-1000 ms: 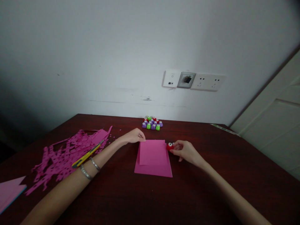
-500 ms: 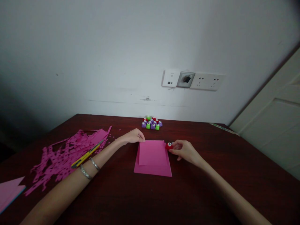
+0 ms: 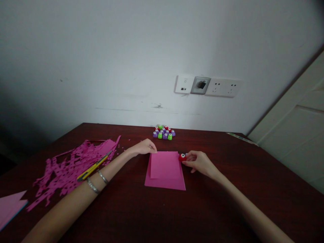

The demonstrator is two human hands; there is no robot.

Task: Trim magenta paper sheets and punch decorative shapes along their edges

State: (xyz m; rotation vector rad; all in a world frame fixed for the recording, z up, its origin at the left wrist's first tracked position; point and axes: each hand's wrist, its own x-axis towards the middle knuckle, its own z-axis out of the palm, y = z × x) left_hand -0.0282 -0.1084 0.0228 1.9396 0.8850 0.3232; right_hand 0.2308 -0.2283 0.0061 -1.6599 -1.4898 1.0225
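Observation:
A smaller sheet of pink paper (image 3: 164, 165) lies on top of larger pink paper (image 3: 164, 183) in the middle of the table. My left hand (image 3: 145, 147) pinches the smaller sheet at its far left corner. On the opposite side, my right hand (image 3: 198, 162) grips a small red craft paper punch (image 3: 182, 157) between thumb and fingers. The punch sits at the smaller sheet's far right corner; whether paper is inside its slot cannot be made out. Behind the paper stands a cluster of several purple, green and red craft punches (image 3: 165, 136).
Left of the paper, a tangle of punched pink paper strips (image 3: 68, 165) is spread out, with a yellow utility knife (image 3: 93, 167) lying across it. More paper (image 3: 11, 207) rests at the near left edge. The wall with sockets (image 3: 224, 87) bounds the table's back.
The smaller pink sheet has shifted very slightly to the right, toward the red punch. Both hands keep practically the same place and grip.

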